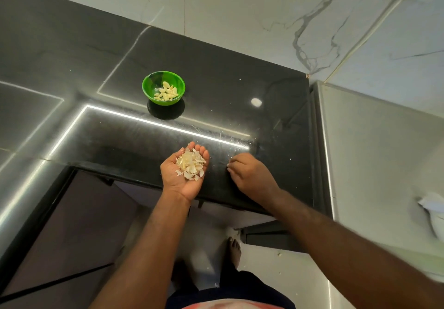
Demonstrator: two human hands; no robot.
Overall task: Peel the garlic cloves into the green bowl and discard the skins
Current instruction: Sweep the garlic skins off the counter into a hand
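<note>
Dim, countertop (228, 73) glare, blurred edges (fisheye warp)

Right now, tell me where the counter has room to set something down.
Bare counter stretches left of the bowl and between bowl and right edge. The front edge is crowded: left hand cupping skins, right hand beside it, loose bits scattered near them.

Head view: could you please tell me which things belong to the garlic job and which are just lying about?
Job: small green plastic bowl; peeled pale garlic cloves in it; papery white garlic skins heaped in the cupped left hand; right hand at the glossy black countertop.
Lying about: crumpled white cloth by the grey steel surface.
</note>
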